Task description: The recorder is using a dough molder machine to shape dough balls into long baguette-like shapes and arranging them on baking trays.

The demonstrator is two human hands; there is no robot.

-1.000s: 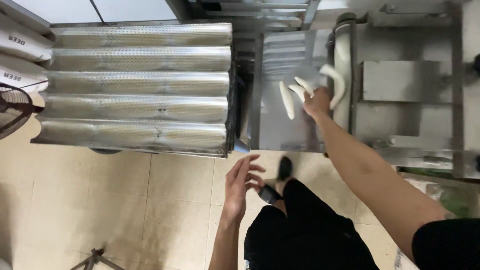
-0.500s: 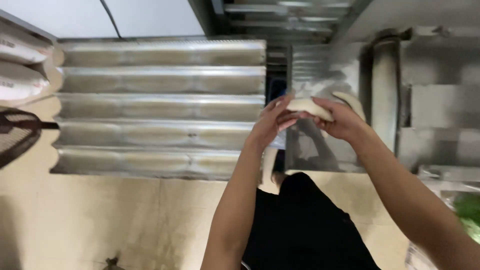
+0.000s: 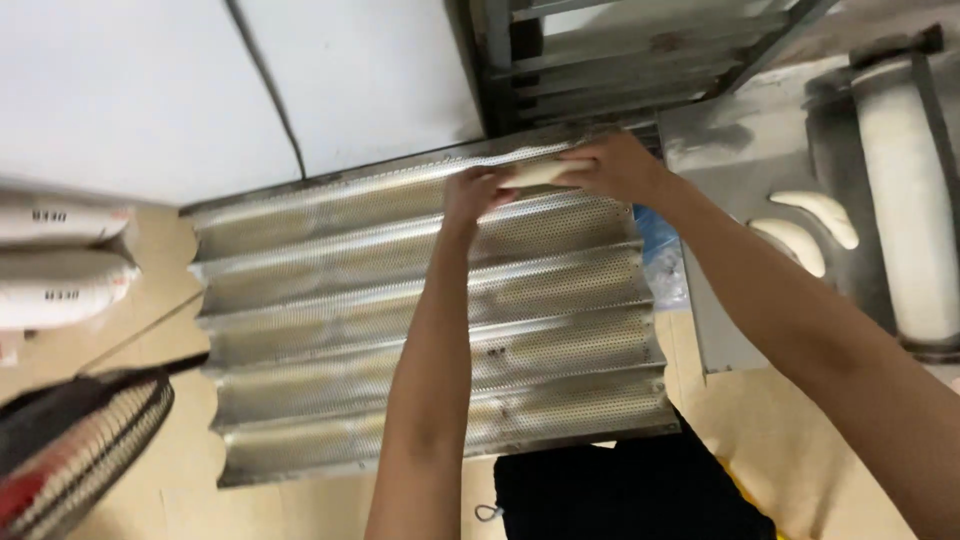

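Both hands pinch one pale dough piece (image 3: 535, 173) above the far channel of the perforated baguette tray (image 3: 430, 330): left hand (image 3: 472, 195) on one end, right hand (image 3: 615, 165) on the other. Contact between dough and tray cannot be confirmed. Two more dough pieces (image 3: 805, 230) lie on the metal table (image 3: 720, 300) at right.

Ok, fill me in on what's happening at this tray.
A person holds a pale dough piece between the left hand and right hand, over the far channel of a perforated, wavy metal baking tray. The tray's channels look bare. Two more shaped dough pieces lie on the metal machine table to the right.
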